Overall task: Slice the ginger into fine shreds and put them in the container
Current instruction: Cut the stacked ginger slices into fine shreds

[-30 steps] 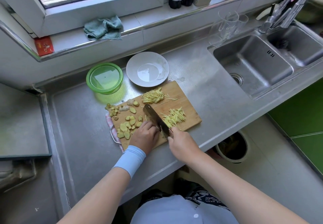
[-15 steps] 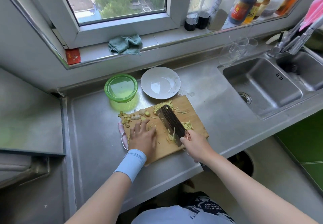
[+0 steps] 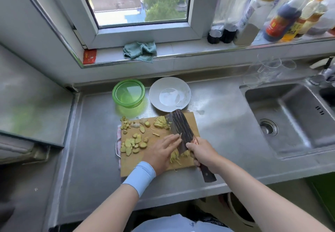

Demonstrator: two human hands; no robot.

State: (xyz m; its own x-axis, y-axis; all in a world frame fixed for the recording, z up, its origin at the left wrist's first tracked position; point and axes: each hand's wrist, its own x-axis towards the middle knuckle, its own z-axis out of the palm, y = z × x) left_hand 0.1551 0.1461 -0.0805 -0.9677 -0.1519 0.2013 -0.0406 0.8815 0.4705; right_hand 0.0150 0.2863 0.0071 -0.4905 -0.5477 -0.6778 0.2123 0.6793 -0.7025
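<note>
Pale yellow ginger shreds (image 3: 176, 156) heap on the board (image 3: 137, 166) beneath the cleaver (image 3: 180, 128), with more by its tip; chunky slices (image 3: 133, 143) lie at the board's left. The right hand (image 3: 203, 153) grips the cleaver's handle; the left hand (image 3: 163, 151) lies flat, fingers straight, against the blade. The green container (image 3: 128, 93) stands beyond the board.

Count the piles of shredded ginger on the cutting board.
2. A far pile lies at the board's back edge, left of the knife tip; a near pile lies beside the left hand, partly under the blade.
</note>
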